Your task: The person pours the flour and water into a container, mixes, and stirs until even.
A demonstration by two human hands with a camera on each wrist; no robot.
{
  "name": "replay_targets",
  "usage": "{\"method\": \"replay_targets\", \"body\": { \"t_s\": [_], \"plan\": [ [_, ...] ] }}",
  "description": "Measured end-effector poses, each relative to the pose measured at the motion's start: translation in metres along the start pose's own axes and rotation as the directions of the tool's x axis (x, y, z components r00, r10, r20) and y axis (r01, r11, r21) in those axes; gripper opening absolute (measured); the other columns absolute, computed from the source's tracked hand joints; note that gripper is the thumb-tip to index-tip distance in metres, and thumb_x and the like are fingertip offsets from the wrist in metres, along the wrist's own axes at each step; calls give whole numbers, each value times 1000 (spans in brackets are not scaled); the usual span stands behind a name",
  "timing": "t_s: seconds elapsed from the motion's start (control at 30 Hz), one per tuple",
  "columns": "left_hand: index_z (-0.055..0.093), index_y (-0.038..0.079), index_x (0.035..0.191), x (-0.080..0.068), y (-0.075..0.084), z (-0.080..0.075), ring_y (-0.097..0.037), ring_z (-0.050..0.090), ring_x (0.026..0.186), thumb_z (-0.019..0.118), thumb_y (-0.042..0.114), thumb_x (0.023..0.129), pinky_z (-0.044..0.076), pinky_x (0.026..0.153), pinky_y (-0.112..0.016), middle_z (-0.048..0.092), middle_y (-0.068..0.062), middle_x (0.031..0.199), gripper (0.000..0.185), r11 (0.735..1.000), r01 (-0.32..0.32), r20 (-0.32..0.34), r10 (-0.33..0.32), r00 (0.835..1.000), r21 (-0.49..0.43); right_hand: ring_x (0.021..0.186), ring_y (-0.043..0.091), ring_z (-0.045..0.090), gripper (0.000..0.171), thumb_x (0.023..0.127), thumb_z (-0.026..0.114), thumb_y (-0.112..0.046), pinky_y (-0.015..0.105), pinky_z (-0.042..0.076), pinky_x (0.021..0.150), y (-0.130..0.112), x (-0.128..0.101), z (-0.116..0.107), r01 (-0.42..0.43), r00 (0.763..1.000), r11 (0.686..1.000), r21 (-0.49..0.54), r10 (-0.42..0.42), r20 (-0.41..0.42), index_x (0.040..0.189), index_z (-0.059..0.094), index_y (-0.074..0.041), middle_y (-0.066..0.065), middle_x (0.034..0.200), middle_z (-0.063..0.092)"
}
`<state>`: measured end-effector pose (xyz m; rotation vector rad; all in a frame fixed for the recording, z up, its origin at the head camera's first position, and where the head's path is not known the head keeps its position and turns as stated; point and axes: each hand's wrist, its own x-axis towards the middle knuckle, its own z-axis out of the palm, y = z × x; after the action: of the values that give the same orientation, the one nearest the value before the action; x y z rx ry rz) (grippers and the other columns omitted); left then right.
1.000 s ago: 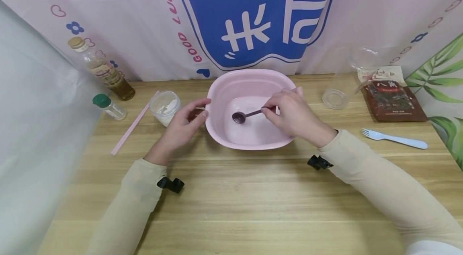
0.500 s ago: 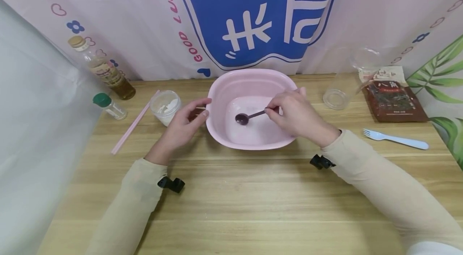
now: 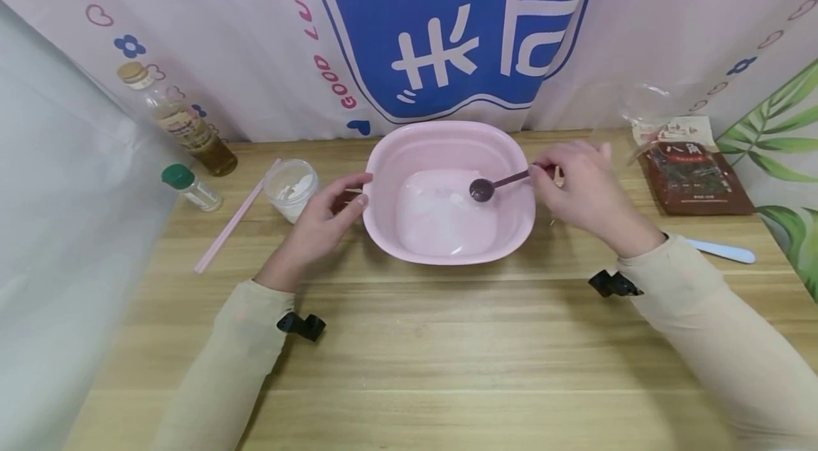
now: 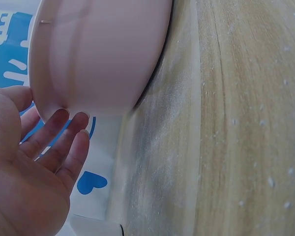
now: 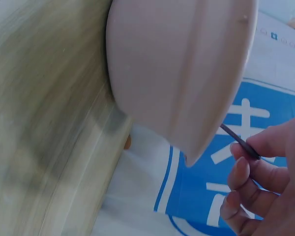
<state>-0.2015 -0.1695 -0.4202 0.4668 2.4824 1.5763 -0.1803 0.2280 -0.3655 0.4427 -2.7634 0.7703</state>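
A pink plastic basin [image 3: 447, 252] stands at the table's back middle, with a pale, shiny layer on its bottom. My left hand [image 3: 324, 220] touches its left rim. In the left wrist view the fingers [image 4: 64, 142] lie extended against the outer wall, the thumb at the rim's edge. My right hand [image 3: 584, 188] pinches the handle of a small dark brown measuring spoon [image 3: 481, 189] between thumb and fingers, just past the right rim. The spoon's bowl is over the basin's right part. In the right wrist view only the spoon's handle [image 5: 242, 142] shows.
Left of the basin stand a jar of white powder [image 3: 290, 199], pink chopsticks [image 3: 236, 216], a green-capped shaker [image 3: 192, 188] and an oil bottle [image 3: 192, 131]. At right are a brown packet [image 3: 693, 181] and a blue fork [image 3: 725, 251], partly hidden by the right arm.
My right hand has moved right, taking the spoon from the basin's middle towards its right rim. The right arm now covers the fork's tines. My left hand has stayed at the left rim.
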Motion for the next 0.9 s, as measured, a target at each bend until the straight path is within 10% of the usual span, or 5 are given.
{"method": "replay_targets", "body": {
  "t_s": [0.6,0.9],
  "plan": [
    [54,8,157,0,0,0,-34,64,134,58,21,113,55,97,-16,57,-13,158,46,1000,0,6,0,1000,3,89,36,55,19,101,68,-14,46,27,83,-13,9,17,-19,997,998,-56,22,69,91,79,-1,11,77,67],
    [54,9,157,0,0,0,-32,65,134,58,23,113,57,97,-16,57,-12,159,46,1000,0,6,0,1000,7,90,33,58,13,100,72,-13,47,27,83,-17,9,27,112,993,993,-43,-110,48,99,81,-4,8,81,71]
  ]
}}
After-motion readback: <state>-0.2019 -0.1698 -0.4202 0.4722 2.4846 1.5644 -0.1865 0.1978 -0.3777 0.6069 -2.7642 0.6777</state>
